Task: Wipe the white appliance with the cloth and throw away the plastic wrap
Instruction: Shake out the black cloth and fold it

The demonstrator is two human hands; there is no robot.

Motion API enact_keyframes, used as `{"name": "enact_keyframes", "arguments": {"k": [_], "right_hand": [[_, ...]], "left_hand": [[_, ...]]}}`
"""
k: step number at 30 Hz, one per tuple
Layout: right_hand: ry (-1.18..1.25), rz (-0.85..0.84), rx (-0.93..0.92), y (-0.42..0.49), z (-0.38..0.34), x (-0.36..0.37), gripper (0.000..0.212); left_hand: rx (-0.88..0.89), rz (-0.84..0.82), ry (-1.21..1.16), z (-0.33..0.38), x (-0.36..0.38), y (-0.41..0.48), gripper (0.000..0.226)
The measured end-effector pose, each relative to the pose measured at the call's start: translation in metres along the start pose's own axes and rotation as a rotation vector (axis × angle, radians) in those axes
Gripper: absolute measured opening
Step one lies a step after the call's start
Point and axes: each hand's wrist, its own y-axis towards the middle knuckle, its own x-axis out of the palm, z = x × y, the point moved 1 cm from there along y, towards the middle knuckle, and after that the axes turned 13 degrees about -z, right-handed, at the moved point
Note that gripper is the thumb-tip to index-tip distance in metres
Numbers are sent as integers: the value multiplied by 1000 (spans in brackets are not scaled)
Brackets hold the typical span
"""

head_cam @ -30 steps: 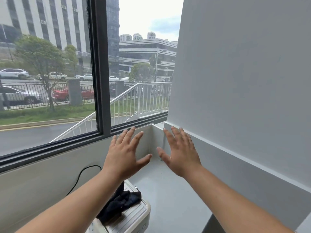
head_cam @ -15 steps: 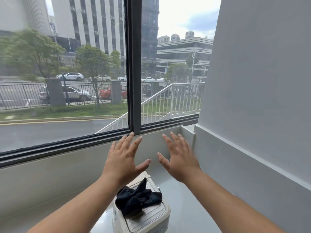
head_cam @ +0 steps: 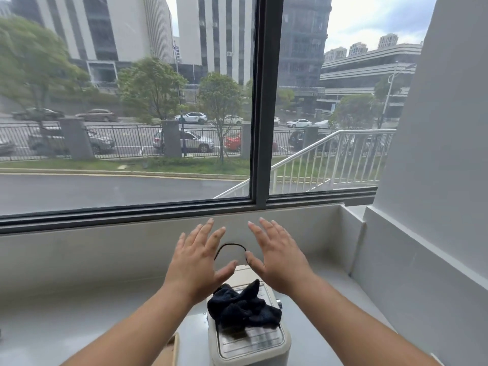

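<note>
A white appliance [head_cam: 253, 344] stands on the grey ledge at the bottom middle, with a ribbed lid. A crumpled black cloth [head_cam: 241, 307] lies on top of it. My left hand [head_cam: 198, 262] and my right hand [head_cam: 277, 257] are both held out above the appliance's far end, palms down and fingers spread, holding nothing. Neither hand touches the cloth. I see no plastic wrap.
A black cable [head_cam: 229, 247] loops up behind the appliance against the low wall under the window [head_cam: 258, 101]. A grey wall [head_cam: 435, 180] closes the right side. A brown cardboard edge [head_cam: 174, 350] shows left of the appliance on the ledge [head_cam: 79, 326].
The view has swung left and down, so the appliance and cloth now sit more centred and fuller in view. Both hands stay spread and empty in front of me.
</note>
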Motion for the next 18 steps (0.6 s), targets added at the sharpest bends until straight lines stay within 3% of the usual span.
{"name": "enact_keyframes", "arguments": {"k": [9,18], "right_hand": [[-49,-331,-132,8,2,32,63],[-87,-481,-185,3,5,55,61]], "left_hand": [[-123,-127,17,-5,14,-17,68],[-174,-157,25,19,38,-34,60]]}}
